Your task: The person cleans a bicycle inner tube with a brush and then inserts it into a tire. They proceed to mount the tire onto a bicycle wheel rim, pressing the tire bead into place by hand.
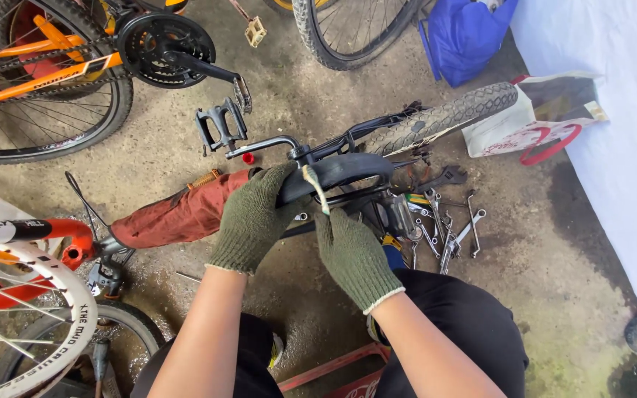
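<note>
At the middle of the head view, above the person's knees, lies a black rubber inner tube [344,169], smooth and curved, draped over the dark metal frame of an upturned bicycle [318,151] whose knobbly grey tyre [444,118] points toward the upper right. The left hand [256,217], in a dark green knitted glove, is closed around the tube's left end; the right hand [352,254], gloved the same, pinches a pale frayed strip [317,188] that hangs off the tube. The ground is stained, damp grey concrete [554,243], with a heap of silver spanners [444,228] just right of the hands and a rust-red cloth bundle [178,214] to their left. An orange bicycle [38,66] with a black chainring stands at the upper left, and a white-rimmed wheel [31,309] fills the lower left. At the upper right, a blue plastic bag [466,33] slumps beside a white sheet [613,133], and a flat white paper bag with red loop handles [540,121] lies partly on the sheet's edge.
</note>
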